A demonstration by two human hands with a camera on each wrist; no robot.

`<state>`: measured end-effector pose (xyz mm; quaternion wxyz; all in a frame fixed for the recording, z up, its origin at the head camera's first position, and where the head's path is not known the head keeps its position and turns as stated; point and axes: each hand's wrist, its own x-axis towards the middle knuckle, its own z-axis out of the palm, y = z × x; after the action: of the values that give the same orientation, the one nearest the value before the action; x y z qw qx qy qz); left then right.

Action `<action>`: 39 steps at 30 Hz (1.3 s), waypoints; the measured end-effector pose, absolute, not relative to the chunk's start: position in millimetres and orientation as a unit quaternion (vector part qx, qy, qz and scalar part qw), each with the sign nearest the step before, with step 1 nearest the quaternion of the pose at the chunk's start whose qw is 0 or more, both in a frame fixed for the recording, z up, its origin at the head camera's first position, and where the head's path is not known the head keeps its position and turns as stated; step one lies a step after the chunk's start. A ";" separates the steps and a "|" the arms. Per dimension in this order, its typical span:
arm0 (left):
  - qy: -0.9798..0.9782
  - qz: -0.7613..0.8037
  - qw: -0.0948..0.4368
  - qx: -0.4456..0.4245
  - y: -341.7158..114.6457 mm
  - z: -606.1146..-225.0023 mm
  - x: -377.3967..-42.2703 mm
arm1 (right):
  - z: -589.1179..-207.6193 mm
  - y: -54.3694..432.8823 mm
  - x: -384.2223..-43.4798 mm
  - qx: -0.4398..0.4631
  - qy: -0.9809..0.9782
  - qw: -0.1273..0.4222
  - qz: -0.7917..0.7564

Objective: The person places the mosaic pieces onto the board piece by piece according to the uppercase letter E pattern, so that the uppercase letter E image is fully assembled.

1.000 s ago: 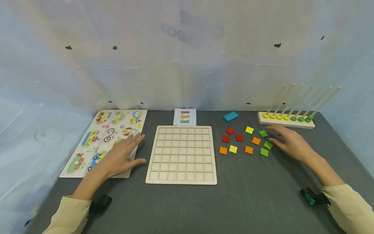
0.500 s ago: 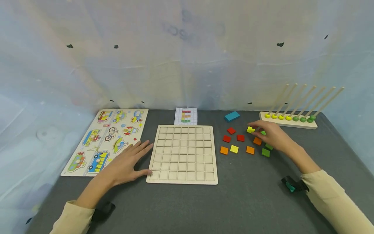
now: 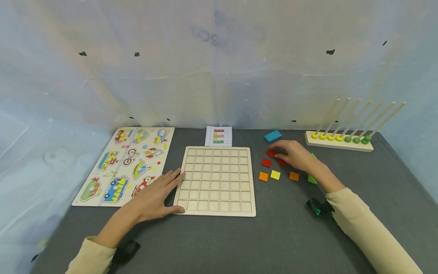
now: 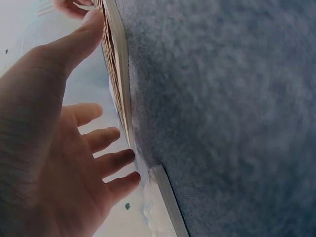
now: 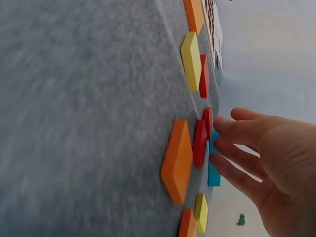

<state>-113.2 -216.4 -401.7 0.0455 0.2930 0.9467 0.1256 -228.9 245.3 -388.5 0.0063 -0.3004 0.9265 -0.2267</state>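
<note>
Round the grid board (image 3: 215, 185) as a clock centre, a small printed card (image 3: 218, 143) touches or nearly touches twelve, a picture puzzle (image 3: 119, 165) lies between nine and ten, a blue block (image 3: 272, 136) at two, and a bead rack (image 3: 338, 144) between two and three. At two o'clock the right hand (image 3: 295, 156) has its thumb and fingers apart about a red tile (image 3: 271, 153); whether they touch it, I cannot tell. Its forearm (image 3: 330, 179) partly covers the green tiles (image 3: 312, 179). The left hand (image 3: 154, 196), between eight and nine, rests straight fingers on the board's left edge.

Counted: three red tiles (image 3: 266, 163), three orange tiles (image 5: 177, 160), two yellow tiles (image 5: 191, 64); two green ones show in part. The rack has seven pegs (image 3: 356, 120).

The table (image 3: 219, 243) is dark grey; behind hangs a pale, creased sheet (image 3: 219, 95) with dark marks.
</note>
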 end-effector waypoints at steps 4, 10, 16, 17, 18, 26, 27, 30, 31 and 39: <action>0.949 0.121 0.054 0.285 -215.2 -402.4 -111.8 | -390.8 240.1 -232.5 -0.301 0.927 0.014 -0.223; 0.951 0.117 0.077 0.275 -215.5 -399.9 -110.8 | -387.7 233.8 -233.6 -0.301 0.930 0.023 -0.208; 0.951 0.117 0.086 0.274 -215.2 -398.3 -110.5 | -381.8 228.9 -233.5 -0.292 0.939 0.023 -0.182; 0.950 0.117 0.086 0.275 -214.9 -398.4 -110.6 | -381.1 228.7 -233.5 -0.290 0.940 0.025 -0.179; 0.950 0.118 0.086 0.275 -214.4 -398.3 -110.6 | -380.6 228.6 -233.7 -0.288 0.941 0.026 -0.178; 0.947 0.133 0.092 0.276 -212.2 -396.0 -110.5 | -376.4 228.5 -235.7 -0.288 0.938 0.034 -0.191; 0.947 0.133 0.093 0.277 -212.2 -395.8 -110.8 | -375.6 227.8 -235.8 -0.290 0.937 0.034 -0.194; 0.946 0.137 0.100 0.276 -212.6 -395.8 -112.3 | -372.5 223.6 -234.8 -0.294 0.933 0.032 -0.206; 0.946 0.138 0.103 0.276 -212.8 -395.7 -112.6 | -371.3 221.7 -234.1 -0.297 0.931 0.029 -0.211; 0.944 0.143 0.113 0.276 -212.0 -393.9 -112.3 | -369.8 206.0 -231.3 -0.315 0.918 0.019 -0.242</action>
<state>-112.3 -212.0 -393.9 0.1134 0.2758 0.9437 0.1431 -231.3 206.0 -369.8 0.0191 -0.3146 0.9176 -0.2421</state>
